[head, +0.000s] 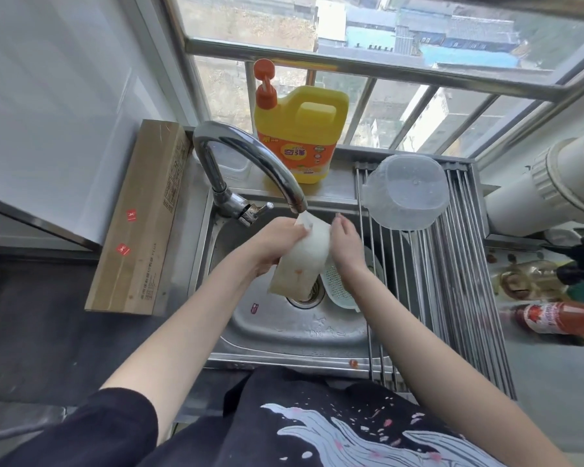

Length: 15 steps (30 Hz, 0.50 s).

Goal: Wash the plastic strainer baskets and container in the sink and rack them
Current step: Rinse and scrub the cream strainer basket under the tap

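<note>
The left hand is closed around the upper left edge of a white cloth, fingers and thumb clamped on it. The right hand presses its curled fingers against the cloth's right side; whether it fully grips cannot be told. The cloth hangs under the faucet spout, over the drain of the sink. A pale strainer basket lies in the basin, just right of the drain, partly hidden by the right forearm. A clear plastic container rests tilted on the metal rack spanning the sink's right side. A yellow detergent bottle stands on the ledge behind the faucet.
</note>
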{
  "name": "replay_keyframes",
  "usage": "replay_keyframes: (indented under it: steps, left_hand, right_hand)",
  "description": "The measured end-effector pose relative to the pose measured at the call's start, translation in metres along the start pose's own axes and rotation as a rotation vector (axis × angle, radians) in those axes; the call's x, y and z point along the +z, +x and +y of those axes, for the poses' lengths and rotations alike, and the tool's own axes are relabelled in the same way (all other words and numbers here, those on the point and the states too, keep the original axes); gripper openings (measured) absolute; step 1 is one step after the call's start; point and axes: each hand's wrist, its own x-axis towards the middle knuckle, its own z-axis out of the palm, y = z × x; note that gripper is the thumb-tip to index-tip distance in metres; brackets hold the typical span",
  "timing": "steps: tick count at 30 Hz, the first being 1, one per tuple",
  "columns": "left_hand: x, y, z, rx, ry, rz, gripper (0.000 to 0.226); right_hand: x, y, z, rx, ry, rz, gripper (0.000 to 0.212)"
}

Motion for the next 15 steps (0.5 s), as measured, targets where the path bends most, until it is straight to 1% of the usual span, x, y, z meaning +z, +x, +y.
replay_keyframes:
  steps: [1,3,4,5,6,7,8,9,11,13,15]
  left_hand:
    - [0.003,0.003,-0.002,0.023,0.025,0.065,0.029]
    - [0.008,0.012,-0.004,0.018,0.003,0.262,0.032]
    - [0.01,0.015,-0.004,0.01,-0.038,0.331,0.032]
    - [0.013,0.018,-0.004,0.009,-0.068,0.371,0.031]
    - [0.015,0.019,-0.003,0.013,-0.062,0.391,0.029]
    - [0.016,0.019,-0.003,0.026,-0.019,0.411,0.029]
    - [0.016,0.018,-0.004,0.042,0.044,0.427,0.032]
    - [0.015,0.017,-0.005,0.068,0.105,0.442,0.036]
    - [0.01,0.013,-0.01,0.115,0.178,0.445,0.042]
    - [0.005,0.009,-0.016,0.152,0.175,0.386,0.044]
    - [0.006,-0.004,-0.021,0.177,0.116,0.323,0.045]
  right_hand:
    - [0.001,-0.003,-0.009,-0.119,-0.049,-0.027,0.042]
    - [0.009,-0.012,-0.019,-0.298,-0.218,-0.107,0.036]
    - [0.014,-0.015,-0.018,-0.364,-0.384,-0.074,0.034]
    - [0.017,-0.018,-0.016,-0.423,-0.544,0.011,0.034]
    - [0.02,-0.022,-0.012,-0.438,-0.693,0.096,0.037]
    - [0.022,-0.024,-0.006,-0.454,-0.803,0.136,0.043]
    - [0.023,-0.022,0.0,-0.481,-0.865,0.118,0.047]
    - [0.022,-0.02,0.0,-0.489,-0.875,0.066,0.049]
    - [0.021,-0.006,-0.005,-0.464,-0.758,-0.034,0.048]
    - [0.017,0.016,-0.015,-0.295,-0.655,-0.165,0.039]
    - [0.01,0.034,-0.022,-0.072,-0.565,-0.222,0.024]
